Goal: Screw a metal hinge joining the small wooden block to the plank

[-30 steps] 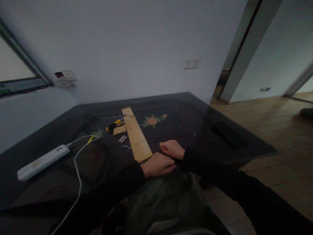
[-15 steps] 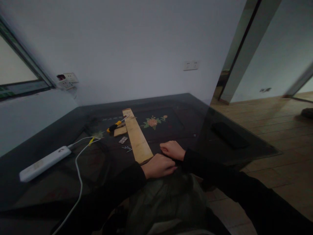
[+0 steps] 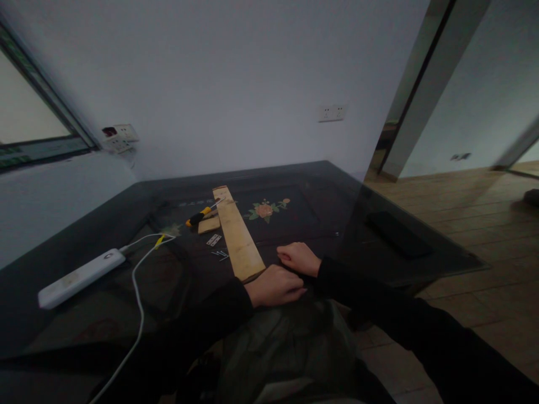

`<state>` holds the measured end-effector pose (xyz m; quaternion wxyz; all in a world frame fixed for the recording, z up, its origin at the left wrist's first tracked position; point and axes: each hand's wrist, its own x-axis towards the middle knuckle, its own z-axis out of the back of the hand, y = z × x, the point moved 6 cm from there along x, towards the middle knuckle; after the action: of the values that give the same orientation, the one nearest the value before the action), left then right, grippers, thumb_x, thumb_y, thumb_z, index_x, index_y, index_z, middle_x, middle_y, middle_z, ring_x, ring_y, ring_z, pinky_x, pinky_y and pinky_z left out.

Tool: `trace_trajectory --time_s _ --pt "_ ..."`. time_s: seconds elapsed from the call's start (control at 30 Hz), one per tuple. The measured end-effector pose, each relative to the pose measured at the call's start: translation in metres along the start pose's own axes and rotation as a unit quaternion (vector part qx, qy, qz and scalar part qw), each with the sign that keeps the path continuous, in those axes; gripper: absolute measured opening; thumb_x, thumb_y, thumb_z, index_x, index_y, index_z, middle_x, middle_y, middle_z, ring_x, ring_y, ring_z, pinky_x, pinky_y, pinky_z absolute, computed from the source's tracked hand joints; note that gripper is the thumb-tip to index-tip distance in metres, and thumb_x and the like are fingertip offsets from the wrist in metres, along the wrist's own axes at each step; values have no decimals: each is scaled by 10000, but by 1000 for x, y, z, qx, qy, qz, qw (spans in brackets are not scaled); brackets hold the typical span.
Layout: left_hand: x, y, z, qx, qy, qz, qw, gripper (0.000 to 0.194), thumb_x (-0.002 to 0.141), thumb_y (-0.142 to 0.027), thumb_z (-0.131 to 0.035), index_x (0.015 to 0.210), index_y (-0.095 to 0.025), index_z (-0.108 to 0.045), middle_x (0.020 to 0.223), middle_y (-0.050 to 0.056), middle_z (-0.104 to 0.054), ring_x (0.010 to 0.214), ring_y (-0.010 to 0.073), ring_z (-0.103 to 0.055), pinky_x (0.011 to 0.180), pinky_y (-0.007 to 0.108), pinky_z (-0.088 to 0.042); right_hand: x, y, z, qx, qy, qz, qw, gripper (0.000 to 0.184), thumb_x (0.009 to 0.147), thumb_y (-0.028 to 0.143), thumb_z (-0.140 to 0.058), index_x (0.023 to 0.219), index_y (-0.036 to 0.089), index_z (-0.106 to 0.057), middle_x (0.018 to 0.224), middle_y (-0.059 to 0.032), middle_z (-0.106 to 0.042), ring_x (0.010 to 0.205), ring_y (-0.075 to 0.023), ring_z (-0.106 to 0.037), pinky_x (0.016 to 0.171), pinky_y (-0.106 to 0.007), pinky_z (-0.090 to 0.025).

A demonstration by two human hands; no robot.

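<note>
My left hand (image 3: 275,286) rests at the table's near edge, fingers curled in, beside the near end of a long wooden board (image 3: 240,238). Just to its right and a little farther in, my right hand (image 3: 298,258) lies on the tabletop in a loose fist. Nothing shows in either hand. A yellow-and-black screwdriver (image 3: 197,217) leans with its shaft on the board's far part. Left of the board are a small wooden block (image 3: 209,225), a metal hinge (image 3: 214,240) and several screws (image 3: 220,255).
A white power strip (image 3: 80,278) lies on the left of the dark table (image 3: 337,196), its white cable (image 3: 137,292) running off the near edge. A flat black object (image 3: 398,233) lies at the right. Behind the table stands a wall with sockets (image 3: 332,113).
The view has shifted slightly, so the scene sits a little farther right. Both hands and the things on the table keep their places.
</note>
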<state>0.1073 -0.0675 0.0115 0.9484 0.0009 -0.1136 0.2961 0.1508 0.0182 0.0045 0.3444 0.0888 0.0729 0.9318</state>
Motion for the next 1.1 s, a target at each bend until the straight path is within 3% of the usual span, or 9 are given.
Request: trace_trajectory --time_s 0.43,0.57,0.67,0.73,0.8,0.87,0.97,1.03,1.1 --pt "0 -1 1 2 9 -7 1000 321 955 -315 -444 710 -176 -597 642 16 -628 601 125 -571 565 241 -377 0 2 2 -3 3 -8 1000 170 873 207 -472 753 211 -593 756 -10 -680 666 -132 -554 587 -279 -176" --pt "0 -6 4 2 3 -35 999 346 964 -323 -413 700 -184 -587 627 16 -600 585 122 -544 562 249 -382 0 1 1 -3 6 -10 1000 184 887 230 -471 756 209 -598 757 -17 -677 678 -137 -563 588 -282 -179" --pt "-7 -13 14 -18 -29 -83 996 401 983 -351 -352 690 -191 -572 612 26 -585 580 126 -533 582 265 -393 1 0 1 2 3 -4 1000 186 892 242 -475 753 208 -593 751 -16 -670 671 -133 -554 590 -280 -180" --pt "-17 -10 31 -45 -70 -91 992 455 992 -408 -294 706 -194 -576 610 36 -584 589 135 -539 597 275 -398 2 0 0 8 0 4 1000 181 888 234 -477 743 208 -582 737 -10 -660 658 -127 -540 590 -278 -178" --pt "-31 10 57 -76 -131 -47 987 528 988 -478 -224 722 -195 -581 616 46 -585 600 144 -544 616 279 -411 2 0 -1 12 2 12 1000 169 876 219 -480 732 207 -566 721 -4 -647 644 -122 -526 586 -275 -174" --pt "-52 56 89 -80 -226 90 967 546 987 -494 -203 747 -186 -585 642 50 -586 611 148 -543 629 276 -426 2 0 -1 14 3 14 1000 170 870 210 -473 716 206 -546 704 -1 -632 632 -120 -514 579 -275 -170" --pt "-100 145 127 -29 -364 305 880 401 971 -448 -312 900 -173 -596 733 36 -605 667 153 -553 666 264 -446 2 0 0 19 -1 11 1000 167 860 203 -470 701 206 -521 695 2 -621 621 -120 -500 577 -275 -167" --pt "-134 200 133 27 -393 408 823 305 936 -373 -390 1026 -157 -585 912 69 -636 821 181 -580 781 290 -465 2 1 1 25 -4 13 1000 155 847 190 -478 698 207 -514 697 5 -621 621 -118 -496 583 -273 -171" --pt "-163 245 123 79 -360 490 790 297 880 -281 -441 1091 -129 -587 1033 115 -623 992 229 -564 923 353 -438 2 2 2 26 -6 14 1000 165 851 191 -475 690 206 -509 691 5 -619 617 -116 -492 586 -272 -174"
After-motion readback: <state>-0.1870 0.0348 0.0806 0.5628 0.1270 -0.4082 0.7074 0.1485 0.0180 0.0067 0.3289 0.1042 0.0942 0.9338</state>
